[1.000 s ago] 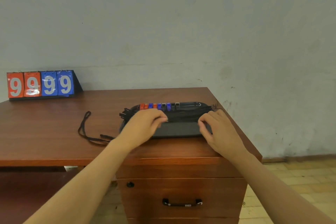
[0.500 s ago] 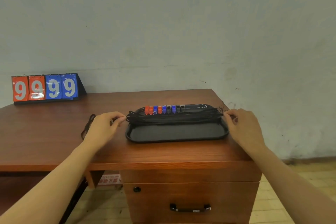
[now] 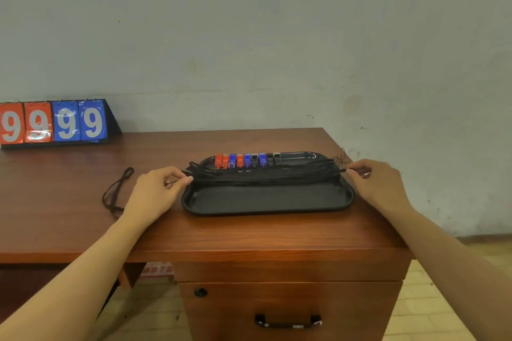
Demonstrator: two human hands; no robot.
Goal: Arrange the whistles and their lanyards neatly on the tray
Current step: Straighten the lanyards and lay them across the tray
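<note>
Left hand and right hand each pinch an end of the lanyard bundle stretched taut between them across the black tray, so the straightening step looks underway and laying it flat seems next.

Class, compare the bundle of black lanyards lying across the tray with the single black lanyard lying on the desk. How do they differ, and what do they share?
The bundle of black lanyards is pulled straight along the black plastic tray; the single black lanyard lies in a loose loop on the brown wooden desk.

The left hand and right hand pinch the bundle's ends; nothing touches the single one.

The bundle runs beside the row of whistles; the single one lies apart.

Both are thin black cord.
</note>
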